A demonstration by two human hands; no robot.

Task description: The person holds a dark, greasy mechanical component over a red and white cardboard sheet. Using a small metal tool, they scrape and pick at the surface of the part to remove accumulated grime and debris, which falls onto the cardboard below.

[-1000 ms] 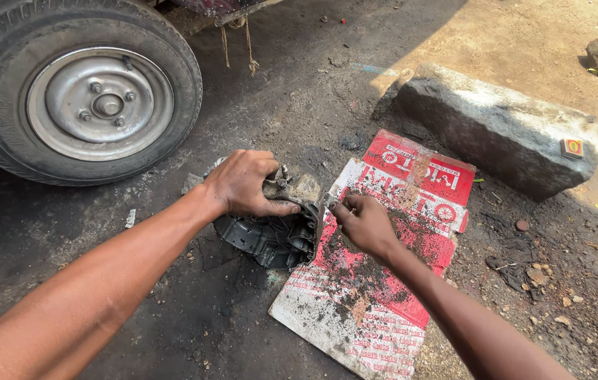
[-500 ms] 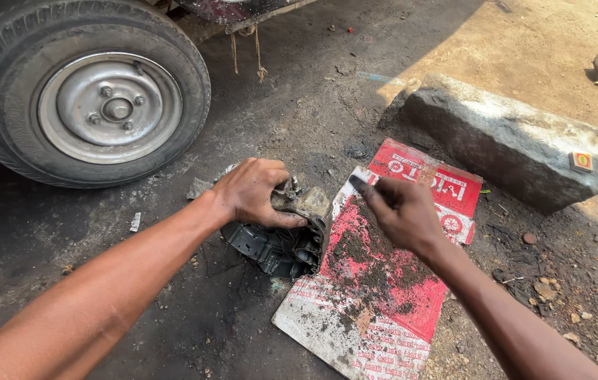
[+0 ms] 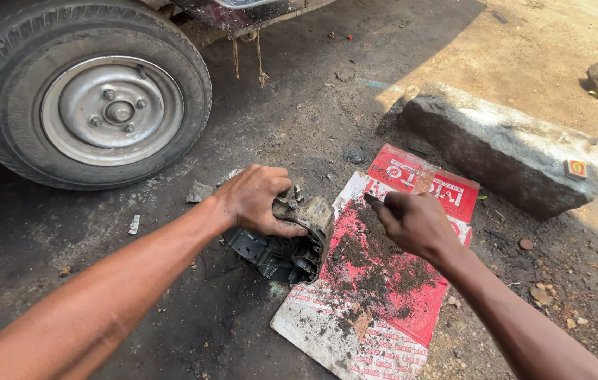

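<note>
resting under the left hand's [image 3: 260,199] grip, the engine casing [image 3: 286,246] tilts.

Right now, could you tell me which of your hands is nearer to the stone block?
Right. The right hand is over the red sheet, just short of the stone block. The left hand grips the greasy metal part on the far side of the sheet.

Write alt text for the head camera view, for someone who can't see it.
A person's left hand grips a grimy metal engine part on dark ground, while the right hand, fingers pinched, hovers over a dirt-strewn red and white sheet. A wheel stands at upper left, a stone block at right.
</note>
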